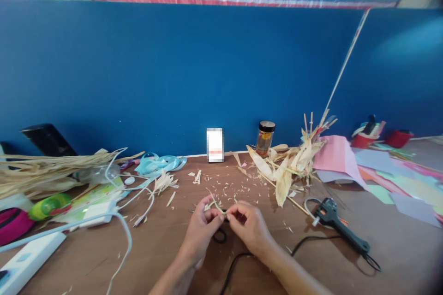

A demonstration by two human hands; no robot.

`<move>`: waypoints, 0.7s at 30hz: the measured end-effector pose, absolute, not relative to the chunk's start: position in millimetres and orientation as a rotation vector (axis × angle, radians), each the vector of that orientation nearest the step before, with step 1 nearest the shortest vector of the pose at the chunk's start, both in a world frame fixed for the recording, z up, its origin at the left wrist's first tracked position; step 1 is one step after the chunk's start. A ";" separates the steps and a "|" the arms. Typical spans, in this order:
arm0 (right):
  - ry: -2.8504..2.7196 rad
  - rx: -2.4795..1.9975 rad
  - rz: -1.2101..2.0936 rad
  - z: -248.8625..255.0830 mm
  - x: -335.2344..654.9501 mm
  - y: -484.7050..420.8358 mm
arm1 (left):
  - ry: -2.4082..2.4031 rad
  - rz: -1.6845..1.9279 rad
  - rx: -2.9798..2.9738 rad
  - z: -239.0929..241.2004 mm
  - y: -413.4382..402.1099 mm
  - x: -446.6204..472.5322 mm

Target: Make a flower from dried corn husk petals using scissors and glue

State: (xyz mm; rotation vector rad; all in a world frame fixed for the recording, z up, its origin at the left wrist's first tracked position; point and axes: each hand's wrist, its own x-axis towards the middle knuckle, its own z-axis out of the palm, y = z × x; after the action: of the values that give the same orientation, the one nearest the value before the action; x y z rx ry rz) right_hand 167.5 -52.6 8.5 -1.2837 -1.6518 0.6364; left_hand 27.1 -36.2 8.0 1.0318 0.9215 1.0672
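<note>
My left hand (pixel 203 226) and my right hand (pixel 247 223) meet over the middle of the brown table (pixel 166 249). Both pinch a thin pale strip of dried husk (pixel 216 203) between thumb and fingers, the strip curving up and left from the pinch. A small dark ring-shaped object (pixel 220 236) lies on the table just under the hands. Small husk scraps (pixel 221 184) are scattered in front of the hands.
A pile of dried husks (pixel 287 166) and a black glue gun (pixel 341 228) with cable lie to the right, coloured paper sheets (pixel 387 170) beyond. A jar (pixel 265 138) stands at the blue partition. Left: long straw (pixel 44 166), light blue ribbon (pixel 161 163), white power strip (pixel 27 260), cables.
</note>
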 end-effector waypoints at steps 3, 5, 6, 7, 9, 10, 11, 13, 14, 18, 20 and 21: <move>-1.634 -1.274 0.656 7.6 167.4 -52.4 | 0.959 1.029 1.024 7.9 -34.9 25.5; -1.636 -1.263 0.643 7.0 167.0 -52.5 | 0.983 1.014 1.020 8.4 -34.4 25.1; -1.646 -1.258 0.635 6.9 166.8 -52.6 | 0.988 1.009 1.017 8.8 -34.3 25.0; -1.659 -1.254 0.628 6.9 166.7 -52.8 | 0.989 1.004 1.014 9.2 -34.2 25.0; -1.684 -1.243 0.618 7.1 166.7 -53.2 | 0.995 0.995 1.019 10.3 -34.2 24.8; -1.689 -1.237 0.617 7.3 166.8 -53.4 | 1.002 0.994 1.029 10.8 -34.2 24.7; -1.690 -1.226 0.619 7.5 167.0 -53.6 | 1.013 0.994 1.044 11.4 -34.3 24.5; -1.685 -1.197 0.623 8.1 167.4 -53.9 | 1.030 0.999 1.077 12.4 -34.6 24.3; -1.685 -1.184 0.626 8.4 167.5 -54.0 | 1.034 1.006 1.088 12.8 -34.8 24.2; -1.681 -1.176 0.642 10.7 167.5 -54.4 | 1.026 1.003 1.089 14.3 -36.1 24.5; -1.653 -1.193 0.664 11.7 167.3 -54.3 | 1.042 0.998 1.117 14.0 -37.2 25.0; -1.633 -1.203 0.681 11.9 167.1 -54.1 | 1.063 1.003 1.159 13.4 -37.9 25.3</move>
State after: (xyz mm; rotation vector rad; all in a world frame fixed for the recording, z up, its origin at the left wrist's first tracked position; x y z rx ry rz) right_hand 167.1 -54.1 11.9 -1.2029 -1.6333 0.6811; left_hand 25.3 -37.9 13.4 1.1591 1.0626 1.0034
